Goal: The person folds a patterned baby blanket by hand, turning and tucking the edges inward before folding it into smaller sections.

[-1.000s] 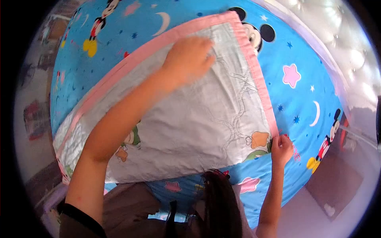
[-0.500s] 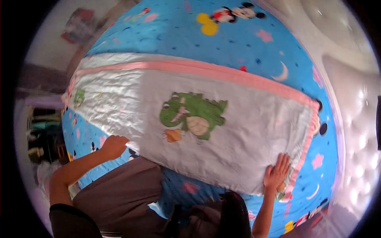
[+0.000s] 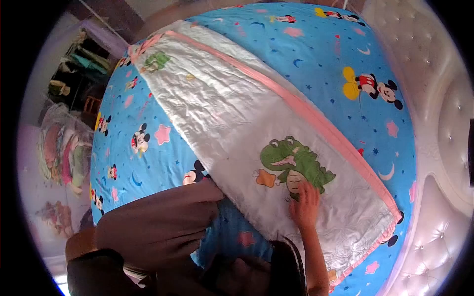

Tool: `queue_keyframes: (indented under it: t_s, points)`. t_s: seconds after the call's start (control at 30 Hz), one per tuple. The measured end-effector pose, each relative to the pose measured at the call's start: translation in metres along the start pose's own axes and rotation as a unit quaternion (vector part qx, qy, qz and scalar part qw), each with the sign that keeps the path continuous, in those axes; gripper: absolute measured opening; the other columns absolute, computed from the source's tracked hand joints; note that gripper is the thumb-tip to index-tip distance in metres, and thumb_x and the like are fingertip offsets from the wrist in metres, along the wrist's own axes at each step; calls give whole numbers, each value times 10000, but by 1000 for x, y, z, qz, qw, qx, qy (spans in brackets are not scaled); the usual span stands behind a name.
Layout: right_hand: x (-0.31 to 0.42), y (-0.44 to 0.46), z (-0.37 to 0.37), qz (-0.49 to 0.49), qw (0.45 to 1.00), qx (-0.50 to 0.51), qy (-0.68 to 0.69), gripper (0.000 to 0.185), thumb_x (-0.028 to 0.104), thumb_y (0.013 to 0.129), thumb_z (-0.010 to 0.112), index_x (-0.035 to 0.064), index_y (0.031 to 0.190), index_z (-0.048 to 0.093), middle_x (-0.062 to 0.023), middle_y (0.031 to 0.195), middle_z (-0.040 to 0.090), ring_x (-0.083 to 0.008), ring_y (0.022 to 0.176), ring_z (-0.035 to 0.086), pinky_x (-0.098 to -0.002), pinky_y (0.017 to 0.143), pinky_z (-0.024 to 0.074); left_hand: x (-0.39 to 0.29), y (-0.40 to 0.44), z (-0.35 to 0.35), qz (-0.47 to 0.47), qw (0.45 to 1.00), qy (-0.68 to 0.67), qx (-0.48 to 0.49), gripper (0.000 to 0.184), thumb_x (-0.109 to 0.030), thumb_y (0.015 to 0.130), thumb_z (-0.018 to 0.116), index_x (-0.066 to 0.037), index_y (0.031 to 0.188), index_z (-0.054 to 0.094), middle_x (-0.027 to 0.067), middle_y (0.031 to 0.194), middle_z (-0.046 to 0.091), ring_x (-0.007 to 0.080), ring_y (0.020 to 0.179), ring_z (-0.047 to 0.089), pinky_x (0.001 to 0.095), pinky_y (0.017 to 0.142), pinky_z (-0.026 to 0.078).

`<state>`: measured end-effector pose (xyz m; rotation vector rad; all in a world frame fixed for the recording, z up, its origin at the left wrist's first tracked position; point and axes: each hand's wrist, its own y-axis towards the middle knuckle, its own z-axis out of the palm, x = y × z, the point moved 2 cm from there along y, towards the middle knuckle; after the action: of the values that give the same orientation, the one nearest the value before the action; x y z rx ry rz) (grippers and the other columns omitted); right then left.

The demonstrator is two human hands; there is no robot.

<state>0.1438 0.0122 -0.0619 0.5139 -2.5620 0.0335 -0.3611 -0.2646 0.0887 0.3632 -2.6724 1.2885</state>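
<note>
One right hand, fingers loosely spread, gripping nothing, could wrinkle the quilt by dragging; left hand unseen.

No word, label, brand, number or sign can be read. On the blue sheet, small reddish marks that resemble lettering lie well beyond the fingers of the right hand, with similar ones far to their left, too small and blurred to make out.
</note>
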Motion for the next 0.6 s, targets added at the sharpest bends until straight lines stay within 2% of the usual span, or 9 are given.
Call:
queue_keyframes:
  t_s: [0.07, 0.23, 0.33, 0.4, 0.47, 0.5, 0.53, 0.57, 0.6]
  points:
    - [17, 23, 21, -98, 995, 35, -2, 620, 201, 684, 546, 40, 1255, 366, -128, 1307, 363, -297, 1240, 294, -475, 1033, 184, 13, -41, 35, -30, 999, -22, 27, 219, -262, 776, 485, -69, 748, 584, 134, 717, 604, 298, 664, 595, 460, 561, 438]
    - [14, 33, 37, -87, 994, 47, -37, 648, 228, 661, 557, 56, 1260, 378, -108, 1343, 319, -290, 1256, 267, -458, 1032, 188, 90, -164, 131, -171, 979, -66, 95, 218, -265, 773, 486, -72, 739, 580, 139, 712, 600, 301, 662, 594, 462, 554, 437]
    - [18, 28, 30, -77, 996, 48, -19, 617, 234, 656, 565, 73, 1232, 411, -96, 1302, 358, -282, 1221, 306, -458, 997, 229, 144, -185, 158, -230, 967, -47, 97, 217, -267, 771, 486, -74, 734, 578, 141, 708, 598, 303, 661, 593, 462, 550, 437]
    - [20, 41, 20, -62, 997, 46, -6, 590, 233, 656, 571, 82, 1209, 433, -91, 1260, 397, -277, 1190, 340, -465, 967, 260, 185, -145, 149, -236, 970, -21, 50, 217, -268, 770, 486, -76, 730, 577, 143, 706, 596, 305, 660, 592, 463, 547, 436]
    - [18, 60, 13, -31, 995, 98, -19, 454, 219, 679, 575, 86, 1102, 481, -98, 1113, 474, -292, 1062, 434, -464, 847, 356, 223, -43, 109, -184, 979, 48, -75, 216, -269, 768, 486, -77, 727, 576, 145, 704, 595, 306, 659, 591, 463, 544, 436]
    - [10, 73, 16, -15, 995, 95, -20, 454, 219, 679, 575, 86, 1102, 481, -98, 1113, 474, -292, 1062, 434, -464, 847, 356, 232, 13, 71, -120, 963, 112, -215, 206, -256, 784, 464, -90, 712, 562, 140, 693, 586, 306, 663, 588, 457, 549, 439]
    - [-3, 85, 20, 6, 993, 117, 13, 391, 212, 697, 570, 82, 1056, 485, -107, 1060, 488, -305, 1005, 460, -462, 800, 381, 227, 86, 16, -129, 974, 96, -161, 206, -223, 811, 422, -91, 709, 543, 124, 689, 584, 309, 659, 578, 444, 561, 440]
    - [-13, 91, 24, 29, 988, 145, 48, 329, 205, 715, 565, 78, 1010, 490, -116, 1007, 501, -318, 948, 485, -459, 754, 405, 192, 129, -65, -75, 970, 103, -207, 202, -192, 828, 391, -81, 736, 532, 125, 716, 578, 313, 677, 572, 441, 570, 441]
    - [-12, 99, 18, 54, 986, 147, 52, 305, 195, 729, 555, 78, 1003, 488, -127, 1003, 504, -326, 936, 494, -449, 740, 418, 183, 195, -114, -18, 945, 93, -314, 152, -171, 810, 415, -72, 745, 510, 122, 745, 565, 315, 712, 564, 436, 584, 443]
